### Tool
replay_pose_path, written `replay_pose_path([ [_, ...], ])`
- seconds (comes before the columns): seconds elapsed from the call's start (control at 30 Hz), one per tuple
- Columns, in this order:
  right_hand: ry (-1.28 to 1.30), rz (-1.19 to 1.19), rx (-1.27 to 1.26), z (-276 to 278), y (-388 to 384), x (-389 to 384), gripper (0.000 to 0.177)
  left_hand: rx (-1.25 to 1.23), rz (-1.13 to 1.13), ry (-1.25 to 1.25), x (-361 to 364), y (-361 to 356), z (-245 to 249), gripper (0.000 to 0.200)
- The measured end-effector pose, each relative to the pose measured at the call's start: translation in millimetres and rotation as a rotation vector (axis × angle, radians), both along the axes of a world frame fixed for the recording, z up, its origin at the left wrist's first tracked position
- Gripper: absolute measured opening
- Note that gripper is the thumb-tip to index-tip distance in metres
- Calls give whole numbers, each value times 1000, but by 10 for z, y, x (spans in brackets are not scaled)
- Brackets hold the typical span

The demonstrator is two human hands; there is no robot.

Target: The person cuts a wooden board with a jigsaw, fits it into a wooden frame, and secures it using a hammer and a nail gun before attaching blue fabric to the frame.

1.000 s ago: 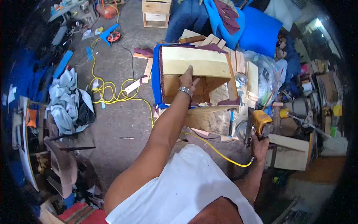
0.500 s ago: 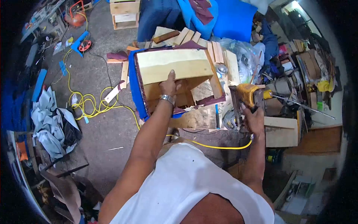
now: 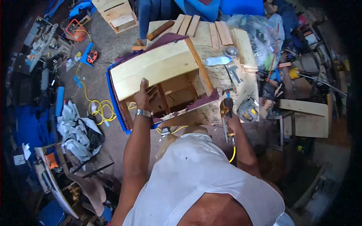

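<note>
A wooden box frame (image 3: 156, 69) covered outside with blue and maroon cloth lies tilted on the work table, its open side toward me. My left hand (image 3: 142, 98) is closed over the edge of its pale panel, thumb on top and fingers inside. A yellow and black pneumatic staple gun (image 3: 227, 107) is gripped in my right hand (image 3: 233, 124), just right of the box's near corner and apart from it. From the gun's lower end runs a yellow air hose (image 3: 232, 153). Maroon cloth (image 3: 203, 101) hangs ragged along the near edge.
On the plywood table top (image 3: 211, 34) lie wood strips (image 3: 184, 25), a plastic bottle (image 3: 218, 60), a hammer (image 3: 235, 74) and a round metal dish (image 3: 230, 51). A clear plastic bag (image 3: 258, 37) stands behind. Coiled yellow hose (image 3: 101, 111) and grey fabric (image 3: 77, 132) lie on the floor.
The box has turned counter-clockwise and sits further left in view, my left hand still on it. The staple gun has moved left, closer to the box, and turned. My view has shifted too.
</note>
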State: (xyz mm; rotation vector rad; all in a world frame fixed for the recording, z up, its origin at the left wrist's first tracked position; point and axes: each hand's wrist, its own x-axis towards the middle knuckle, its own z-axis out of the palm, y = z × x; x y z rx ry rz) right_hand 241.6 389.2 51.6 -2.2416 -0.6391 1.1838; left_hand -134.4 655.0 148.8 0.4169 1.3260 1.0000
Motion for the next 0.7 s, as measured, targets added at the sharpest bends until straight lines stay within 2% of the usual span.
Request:
replay_pose_path([
  [0.1,-222,170,208,-299,6,-185,31,17,48,140,111,-33,192,60],
  [0.2,-154,334,-227,-674,151,-232,45,-8,57,283,160,-72,216,63],
  [0.27,-347,656,-238,-797,191,-296,59,-20,92,333,223,-95,218,65],
  [0.33,-488,502,-18,-1473,126,-358,79,-13,115,370,270,-86,241,64],
  [0.43,-453,384,6,-1459,303,-373,97,16,137,397,357,-96,240,61],
  [0.5,-322,386,113,-1720,396,-245,77,35,137,345,352,-80,244,59],
  [0.57,-244,416,395,-2022,419,-85,59,32,151,298,350,-66,179,59],
  [0.6,-254,440,3,-2032,505,53,48,37,174,275,397,-73,205,57],
  [0.63,-337,285,-101,-2079,466,174,47,40,164,243,409,-70,186,56],
  [0.7,-707,80,-3,-2340,354,559,41,65,168,176,350,-58,146,53],
])
